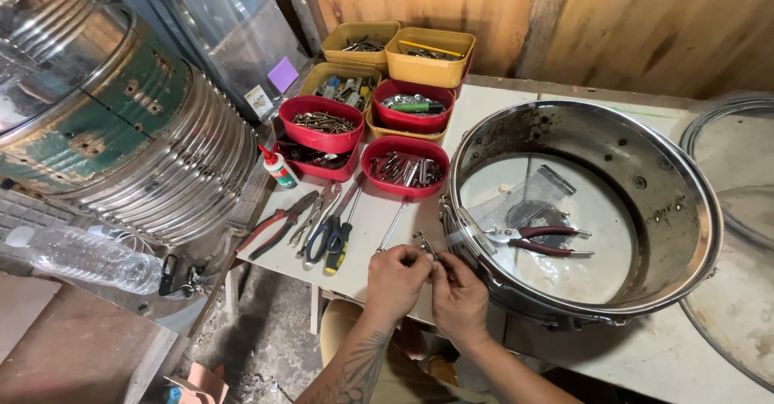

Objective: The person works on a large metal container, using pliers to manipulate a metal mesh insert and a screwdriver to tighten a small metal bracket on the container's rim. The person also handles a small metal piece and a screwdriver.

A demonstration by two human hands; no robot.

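Red and yellow trays (403, 166) of hardware sit beside pliers (278, 225).

from my feed i see a wall of bare wooden planks (500, 9) at the back, warm brown in soft daylight. a pale, scuffed worktable (367, 235) stands against it. below its near edge lies a rough grey concrete floor (266, 339), dusty, with a brown board (72, 356) at the left.

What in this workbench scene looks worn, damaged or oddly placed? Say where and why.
The big metal drum shell at left has green covering peeling off in patches. Red-handled pliers lie inside the snare shell, apart from the tools on the table.
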